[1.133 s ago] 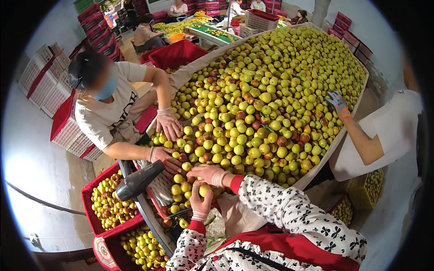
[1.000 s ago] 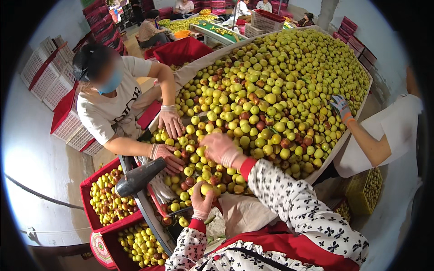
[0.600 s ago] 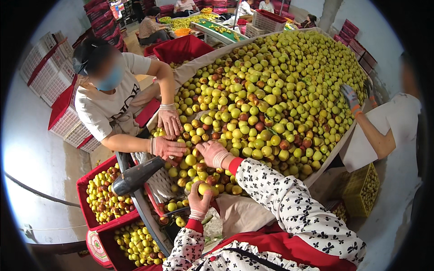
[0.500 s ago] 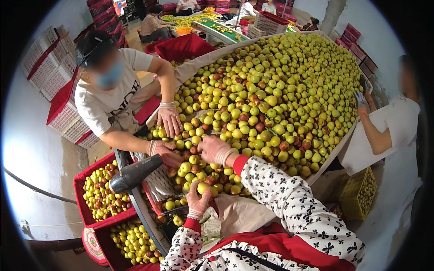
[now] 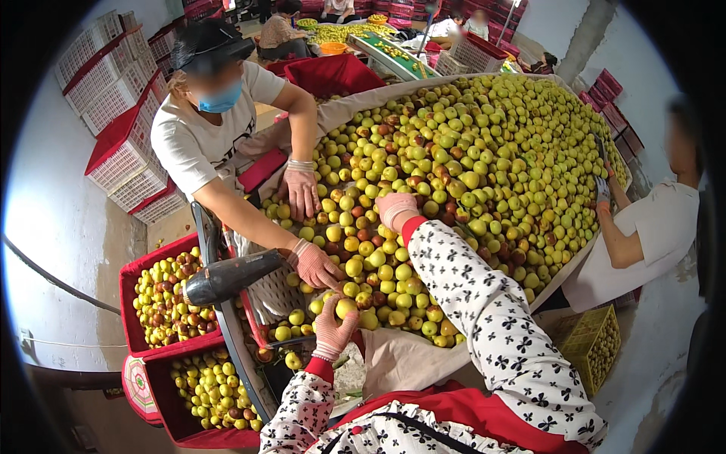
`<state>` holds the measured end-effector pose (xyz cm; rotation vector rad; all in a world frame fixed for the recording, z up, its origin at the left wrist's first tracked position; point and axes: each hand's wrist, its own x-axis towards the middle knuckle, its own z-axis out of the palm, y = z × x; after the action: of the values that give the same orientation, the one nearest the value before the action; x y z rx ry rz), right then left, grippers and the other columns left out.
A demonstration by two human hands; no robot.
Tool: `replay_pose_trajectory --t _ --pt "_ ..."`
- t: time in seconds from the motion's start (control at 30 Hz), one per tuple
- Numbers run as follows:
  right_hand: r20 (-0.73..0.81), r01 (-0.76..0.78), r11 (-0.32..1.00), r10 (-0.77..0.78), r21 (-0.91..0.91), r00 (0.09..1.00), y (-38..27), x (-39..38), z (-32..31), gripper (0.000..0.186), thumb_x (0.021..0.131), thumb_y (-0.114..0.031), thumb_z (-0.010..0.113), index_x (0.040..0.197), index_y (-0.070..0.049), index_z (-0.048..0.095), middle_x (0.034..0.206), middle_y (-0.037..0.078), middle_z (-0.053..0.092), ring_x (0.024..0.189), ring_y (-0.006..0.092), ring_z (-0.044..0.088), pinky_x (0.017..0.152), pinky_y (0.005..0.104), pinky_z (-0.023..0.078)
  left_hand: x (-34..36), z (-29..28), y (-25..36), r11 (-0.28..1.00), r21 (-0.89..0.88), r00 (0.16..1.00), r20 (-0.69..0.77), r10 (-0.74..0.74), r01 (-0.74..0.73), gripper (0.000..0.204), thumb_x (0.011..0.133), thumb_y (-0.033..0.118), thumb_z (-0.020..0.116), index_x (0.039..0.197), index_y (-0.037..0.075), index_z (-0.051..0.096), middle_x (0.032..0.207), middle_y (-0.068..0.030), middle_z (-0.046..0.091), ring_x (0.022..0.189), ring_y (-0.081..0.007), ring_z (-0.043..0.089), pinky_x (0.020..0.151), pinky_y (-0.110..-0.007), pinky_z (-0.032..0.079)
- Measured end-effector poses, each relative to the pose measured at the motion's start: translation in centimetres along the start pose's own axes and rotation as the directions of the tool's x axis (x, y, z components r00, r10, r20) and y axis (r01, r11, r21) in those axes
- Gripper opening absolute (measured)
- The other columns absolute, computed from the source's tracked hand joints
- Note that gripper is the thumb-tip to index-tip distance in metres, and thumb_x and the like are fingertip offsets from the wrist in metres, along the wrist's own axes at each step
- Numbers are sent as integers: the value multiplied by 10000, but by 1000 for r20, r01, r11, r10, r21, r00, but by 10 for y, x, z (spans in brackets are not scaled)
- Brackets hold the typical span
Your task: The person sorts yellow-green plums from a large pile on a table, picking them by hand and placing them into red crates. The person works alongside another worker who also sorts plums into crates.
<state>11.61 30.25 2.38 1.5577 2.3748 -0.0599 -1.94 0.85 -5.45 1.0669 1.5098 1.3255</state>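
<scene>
Yellow-green and brownish round fruit [image 5: 476, 151] fills a wide cloth-lined sorting table [image 5: 556, 280]. In my pink-gloved left hand [image 5: 333, 329], near the table's lower edge, is a yellow fruit [image 5: 345, 309]. Higher in the heap is my right hand [image 5: 396, 210]; its fingertips are hidden, so I cannot tell their grip. Just above my left hand, a co-worker's gloved hand [image 5: 314, 263] touches fruit, and that person's other hand [image 5: 301, 189] rests higher on the pile. A black cone-nosed tool [image 5: 231, 276] lies across the metal frame at left.
Red fruit-filled crates [image 5: 136, 318] stand lower left, white crates [image 5: 128, 163] behind the co-worker [image 5: 204, 132]. At right are another worker [image 5: 643, 227] and a yellow crate [image 5: 586, 348]. Further back are seated people [image 5: 280, 38] and a green conveyor [image 5: 389, 53].
My right hand has reached farther up and right into the heap. The left co-worker leans closer, with one hand moved down toward my left hand, which still holds a fruit.
</scene>
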Motion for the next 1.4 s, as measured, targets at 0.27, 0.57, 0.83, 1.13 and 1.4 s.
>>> replay_pose_trajectory --t 0.27,0.57,0.83,1.13,1.4 --pt "120 11 995 -23 99 993 -14 5 15 304 972 -235 461 1189 -137 650 1170 146 695 1067 346 673 879 465 534 1 3 12 999 -6 999 -5 33 -33 422 846 209 719 1193 13 580 883 -90 673 734 -141 651 710 -293 537" --pt "111 146 895 -211 421 971 15 -47 15 406 830 -133 650 1227 -208 621 1068 93 705 972 280 677 866 410 541 2 5 9 993 -16 993 -30 116 -117 396 863 195 702 1199 27 577 855 -90 688 658 -125 666 627 -268 546" --pt "-246 66 -945 -16 321 969 69 -95 6 342 846 -95 755 1158 -170 637 1063 79 678 974 361 674 650 406 629 -2 4 28 980 -198 1000 13 -27 29 358 889 159 677 1198 24 556 809 -61 662 618 -107 633 577 -252 540" --pt "-12 159 -788 189 595 982 95 -50 -36 271 884 -306 726 808 -141 525 802 -3 562 825 221 618 476 332 494 -1 6 31 995 -80 998 -33 52 -55 360 880 195 683 1174 22 567 768 -49 660 608 -103 629 586 -259 532" --pt "5 125 -646 195 753 981 131 -10 -9 217 921 -247 663 832 -97 533 759 57 565 630 200 567 439 364 496 1 4 8 989 64 987 -79 137 -132 404 854 252 718 1164 25 591 840 -81 686 697 -134 663 675 -291 549"
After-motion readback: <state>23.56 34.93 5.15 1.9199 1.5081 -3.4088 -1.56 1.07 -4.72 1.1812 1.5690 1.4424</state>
